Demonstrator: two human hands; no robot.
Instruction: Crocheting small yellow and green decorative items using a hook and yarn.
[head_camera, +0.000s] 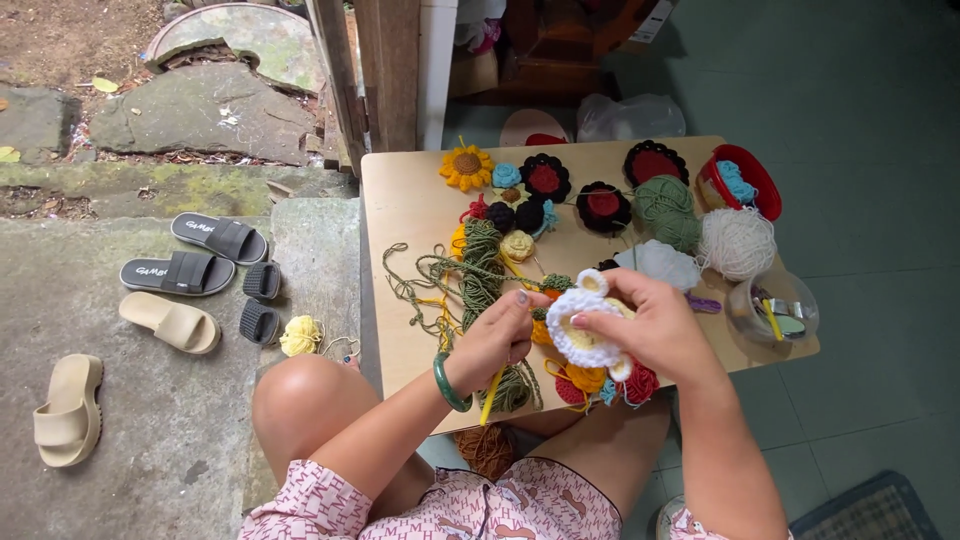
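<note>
Mid-stitch: left hand (497, 338), fingers closed on yellow crochet hook (492, 394); right hand (650, 325) fingers pinch white crocheted piece (580, 330) over table (400, 200). Next stitch likely needs steady hook entry at edge.

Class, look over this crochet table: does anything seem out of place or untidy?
Yes. A yellow yarn ball lies on the stone floor beside the table, apart from the other yarn, and loose green yarn sprawls tangled across the tabletop.
</note>
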